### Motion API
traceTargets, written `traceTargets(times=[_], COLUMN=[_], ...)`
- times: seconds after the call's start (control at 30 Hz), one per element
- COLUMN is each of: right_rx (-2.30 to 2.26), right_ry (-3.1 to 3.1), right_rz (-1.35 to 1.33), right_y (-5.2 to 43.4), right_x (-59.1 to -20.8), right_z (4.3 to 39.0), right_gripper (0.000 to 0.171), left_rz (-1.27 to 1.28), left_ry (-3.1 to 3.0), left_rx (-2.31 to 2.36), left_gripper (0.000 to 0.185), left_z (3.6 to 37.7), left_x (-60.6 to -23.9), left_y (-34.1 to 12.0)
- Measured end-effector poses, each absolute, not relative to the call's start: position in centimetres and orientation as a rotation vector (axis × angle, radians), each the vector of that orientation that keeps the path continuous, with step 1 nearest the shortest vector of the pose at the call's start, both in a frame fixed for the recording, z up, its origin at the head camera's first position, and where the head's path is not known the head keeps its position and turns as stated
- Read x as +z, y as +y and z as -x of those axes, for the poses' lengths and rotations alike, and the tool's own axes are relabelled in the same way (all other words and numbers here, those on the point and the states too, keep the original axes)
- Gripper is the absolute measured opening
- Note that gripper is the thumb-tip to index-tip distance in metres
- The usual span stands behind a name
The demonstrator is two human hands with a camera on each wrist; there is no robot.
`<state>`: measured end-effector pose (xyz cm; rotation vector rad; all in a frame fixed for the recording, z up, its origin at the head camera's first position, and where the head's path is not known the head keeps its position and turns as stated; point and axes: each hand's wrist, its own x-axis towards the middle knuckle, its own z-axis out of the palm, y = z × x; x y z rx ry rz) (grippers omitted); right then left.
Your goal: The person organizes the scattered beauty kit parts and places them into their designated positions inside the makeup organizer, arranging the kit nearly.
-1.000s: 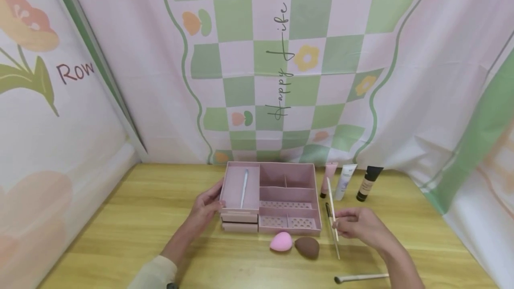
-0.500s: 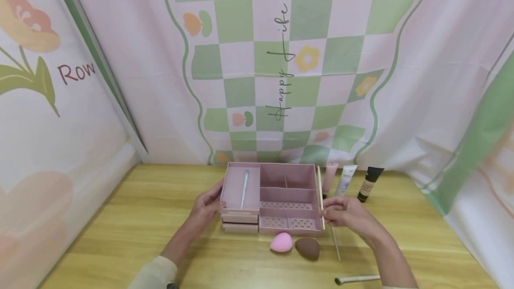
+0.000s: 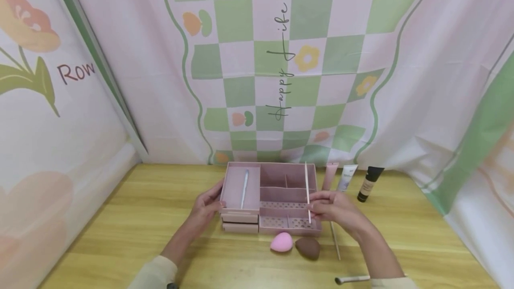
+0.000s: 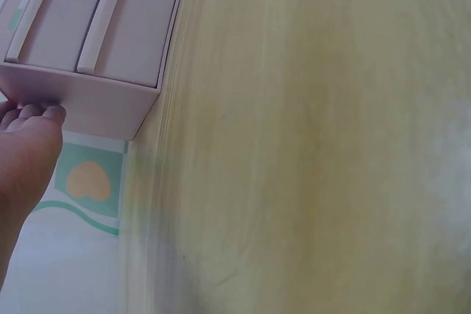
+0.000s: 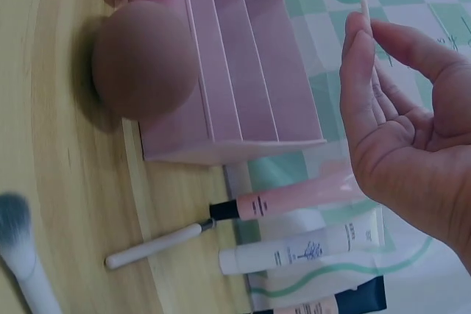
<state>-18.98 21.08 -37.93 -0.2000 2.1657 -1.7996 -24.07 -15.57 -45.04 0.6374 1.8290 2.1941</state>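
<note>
Between thumb and fingertips, my right hand (image 3: 337, 211) pinches a thin white stick (image 3: 307, 179). The stick is nearly upright over the right-hand compartments of a pink organizer box (image 3: 287, 164); whether it touches the box I cannot tell. In the right wrist view only a short pale end of the stick (image 5: 364, 6) shows above the fingertips. My left hand (image 3: 206, 206) grips the organizer's left side, thumb at the rim; the left wrist view shows fingers against the side wall (image 4: 96, 101), beside two drawers. A slim pale-blue and white stick (image 3: 244, 188) lies on the box's left top.
A pink makeup sponge (image 3: 281, 242) and a brown one (image 3: 308, 248) sit before the box. Right of it are a pink tube (image 3: 330, 175), a white tube (image 3: 346, 177) and a black-and-beige tube (image 3: 368, 184). One brush (image 5: 158, 246) lies beside the box, another brush (image 3: 351, 279) nearer the front.
My right hand has carried the thin white stick leftward, from beside the tubes to over the right part of the organizer. My left hand and the box stay in place.
</note>
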Motion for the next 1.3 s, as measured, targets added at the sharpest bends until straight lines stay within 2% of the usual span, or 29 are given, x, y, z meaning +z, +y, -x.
traceTargets(times=[0.83, 1.3], right_rx=[-1.768, -1.765], right_ry=[2.173, 2.184], right_rz=[0.249, 0.258], right_y=[17.4, 14.3], right_x=[-37.2, -36.9], right_z=[20.3, 20.6], right_gripper=[0.055, 0.052], left_rz=[-0.632, -0.651], left_ry=[1.832, 1.831], left_rx=[2.201, 2.195], left_gripper=[0.072, 0.073], left_z=[23.9, 24.0], left_x=[-44.8, -44.9], left_y=[-15.4, -15.6])
